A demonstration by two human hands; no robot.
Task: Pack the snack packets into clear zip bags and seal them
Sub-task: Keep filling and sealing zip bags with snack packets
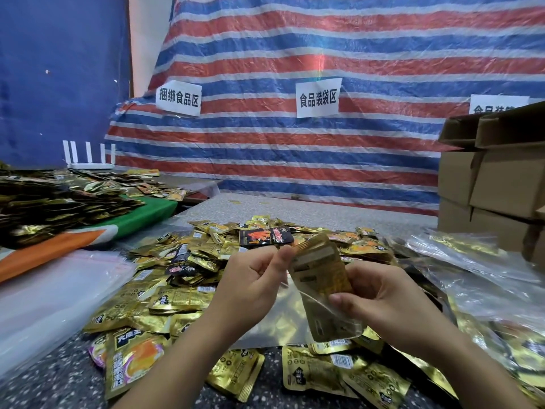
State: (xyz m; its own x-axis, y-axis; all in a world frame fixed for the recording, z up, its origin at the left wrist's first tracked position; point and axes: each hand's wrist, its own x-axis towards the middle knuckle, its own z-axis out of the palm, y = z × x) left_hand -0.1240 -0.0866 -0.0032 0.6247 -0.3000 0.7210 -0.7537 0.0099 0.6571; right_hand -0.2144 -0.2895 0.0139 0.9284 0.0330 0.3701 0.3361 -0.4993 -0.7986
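Head view, item by item.

**Clerk A:** Entry one, left hand (250, 278)?

**Clerk B:** Raised above the heap, forearm coming in from the lower left. Fingers curled, thumb and forefinger pinching the upper left edge of the clear zip bag (306, 296) at the mouth.

**Clerk A:** Entry two, right hand (380, 302)?

**Clerk B:** Forearm enters from the lower right. Fingers wrapped round the bag's right side, thumb pressed across its front, grasping the bag with the gold packets (321, 273) inside. Bag is tilted, its top leaning left and away, the packets standing out past the mouth.

**Clerk A:** Entry three, loose stock?

**Clerk B:** One heap of snack packets (188, 278), mostly gold foil, spread over the speckled table (53, 379) beneath and around both hands. One black packet with a red design (265, 236) lies on top at the far side. One larger flat foil sheet (271, 317) directly under the hands; what it is I cannot tell.

**Clerk A:** Entry four, supplies?

**Clerk B:** Stack of empty clear bags (56, 293) at the left. Filled clear bags (472, 255) at the right.

**Clerk A:** Surroundings?

**Clerk B:** Cardboard boxes (489, 178) stacked far right. Second heap of packets (50, 202) far left, on green and orange cloth. White router (88, 156) behind it. Striped tarpaulin (295, 39) as backdrop, bearing paper signs (317, 97).
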